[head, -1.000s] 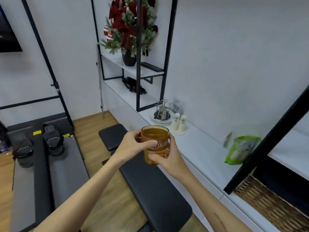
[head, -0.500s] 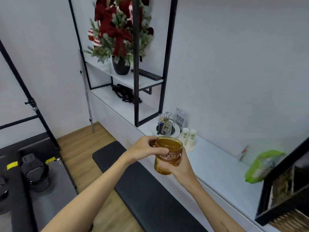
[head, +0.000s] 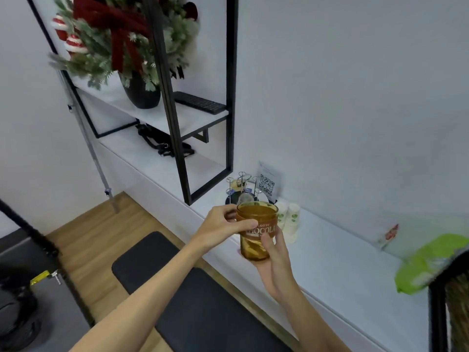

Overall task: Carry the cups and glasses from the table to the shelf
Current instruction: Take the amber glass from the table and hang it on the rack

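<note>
Cup: an amber glass mug (head: 256, 231) with white lettering, upright, held in the air over the front edge of the white shelf (head: 335, 262), just in front of the wire cup rack (head: 241, 185).
Left hand: left hand (head: 219, 228) curled round the mug's upper left side, thumb across its front.
Right hand: right hand (head: 275, 260) cupped round the mug from below and behind, fingers up its right side.
Near the rack: two white paper-cup stacks (head: 288, 219) just right of it, a QR-code card (head: 267, 184) behind it.
Further off: a green bag (head: 429, 266) well right of the rack.
Change: the mug now sits closer to the rack and further over the shelf than half a second ago; both hands keep their hold.
</note>
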